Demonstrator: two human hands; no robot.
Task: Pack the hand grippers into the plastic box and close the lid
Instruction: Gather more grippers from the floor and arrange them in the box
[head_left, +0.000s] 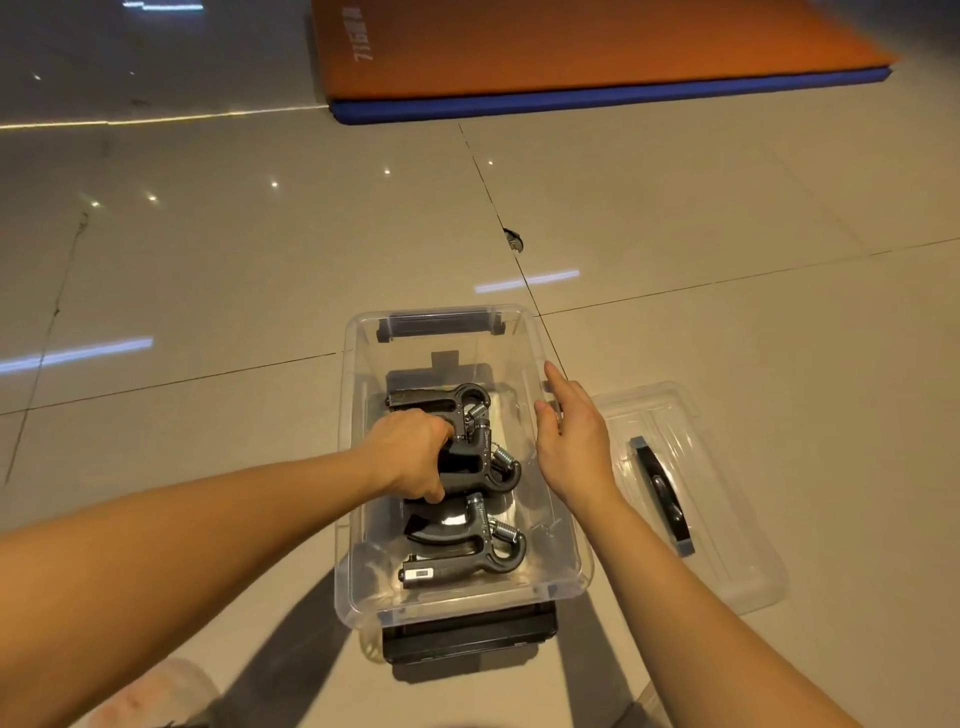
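Gripping a hand gripper (475, 467) inside box (566, 519) — left hand (410, 457).

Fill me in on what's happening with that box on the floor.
A person is packing hand grippers into a clear plastic box on the tiled floor. The left hand is closed on the middle gripper inside the box; the right hand rests open at the box's right rim. The lid lies off, beside the box on the right.

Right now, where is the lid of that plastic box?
The lid lies flat on the floor tiles just right of the plastic box, handle up, beyond the right hand.
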